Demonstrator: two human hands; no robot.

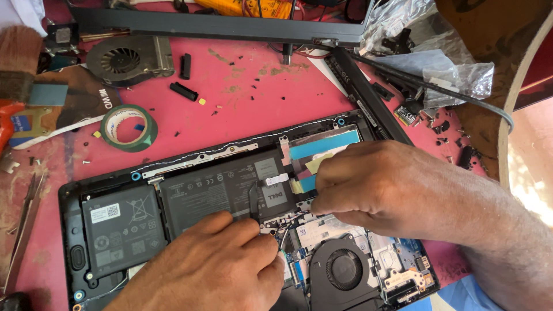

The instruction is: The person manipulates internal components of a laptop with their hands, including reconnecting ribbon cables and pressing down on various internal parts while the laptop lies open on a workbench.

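An opened black laptop base [75, 230] lies on the pink counter [242, 103], its flat black battery [196, 196] exposed. The left hand [213, 268] has its grip pressed together on thin wires [282, 235] beside the round black fan [344, 268]. The right hand [391, 190] pinches near the blue tape strip [322, 145]; what it holds is hidden.

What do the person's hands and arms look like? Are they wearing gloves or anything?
No gloves. Both hands, the left and the right, are bare, with no rings or watch showing. The right forearm is bare and a bit hairy. No sleeve shows on it. The left arm is out of the picture.
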